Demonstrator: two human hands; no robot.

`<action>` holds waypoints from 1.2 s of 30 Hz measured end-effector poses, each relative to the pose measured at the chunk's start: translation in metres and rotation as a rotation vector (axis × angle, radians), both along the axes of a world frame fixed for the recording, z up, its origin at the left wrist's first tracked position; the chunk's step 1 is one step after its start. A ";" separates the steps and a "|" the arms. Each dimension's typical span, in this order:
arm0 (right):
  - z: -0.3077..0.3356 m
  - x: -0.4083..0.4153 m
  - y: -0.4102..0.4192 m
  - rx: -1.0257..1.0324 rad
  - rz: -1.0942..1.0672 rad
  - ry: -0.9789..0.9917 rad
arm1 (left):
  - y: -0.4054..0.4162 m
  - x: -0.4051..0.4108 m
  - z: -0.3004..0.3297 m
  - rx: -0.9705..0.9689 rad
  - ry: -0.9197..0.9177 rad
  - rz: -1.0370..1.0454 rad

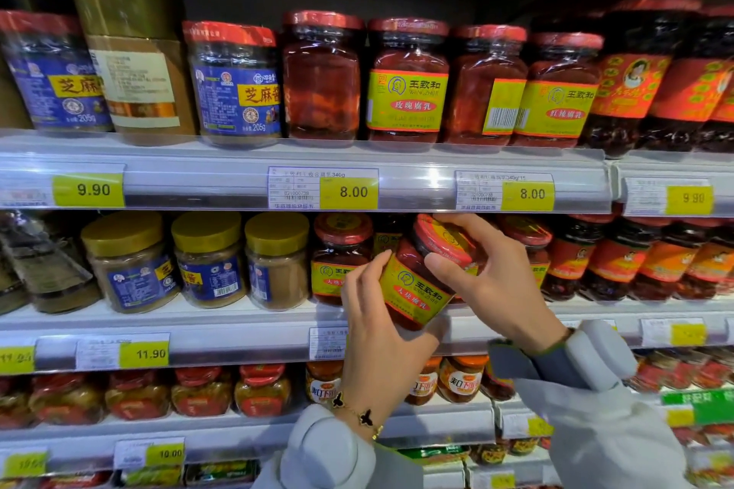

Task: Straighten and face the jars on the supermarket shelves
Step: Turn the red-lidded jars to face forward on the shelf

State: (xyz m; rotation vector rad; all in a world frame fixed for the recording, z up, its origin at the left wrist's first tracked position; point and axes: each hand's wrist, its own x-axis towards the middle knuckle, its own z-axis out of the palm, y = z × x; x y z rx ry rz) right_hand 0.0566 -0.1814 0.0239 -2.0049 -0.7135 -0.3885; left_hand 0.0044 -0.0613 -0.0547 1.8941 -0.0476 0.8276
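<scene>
Currently, both hands hold one tilted jar just right of centre frame, in front of the middle shelf.

Head view: the red-lidded glass jar of red bean curd with a yellow-green paper label [417, 282] leans with its lid toward upper right, clear of the white metal middle shelf [238, 324]. The left hand [377, 326] cups its base and lower side, fingers [367, 270] wrapped on the label; the right hand [492, 278] pinches the red lid rim, thumb and fingertips clamped either side. Glass full of sauce likely feels heavy, rigid and breakable, and shrink film over the lid may be slick, so supporting the base and gripping the body rather than the lid seems safest. Similar yellow-labelled neighbouring jars [337, 262] stand just behind it.
</scene>
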 end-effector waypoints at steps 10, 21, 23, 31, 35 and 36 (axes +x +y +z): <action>0.004 0.029 0.005 -0.179 0.136 -0.116 | 0.022 0.012 0.001 0.322 -0.039 0.326; 0.005 0.042 0.013 -0.502 0.107 -0.249 | 0.023 0.025 -0.002 0.384 0.001 0.505; 0.003 0.042 0.016 -0.615 0.081 -0.272 | 0.023 0.024 0.000 0.396 0.016 0.521; -0.001 0.042 0.013 -0.648 0.039 -0.413 | 0.022 0.020 0.007 0.460 0.053 0.518; -0.003 0.042 0.016 -0.706 -0.024 -0.456 | 0.023 0.018 0.011 0.451 0.046 0.514; -0.003 0.042 0.018 -0.711 -0.032 -0.465 | 0.024 0.016 0.012 0.438 0.026 0.530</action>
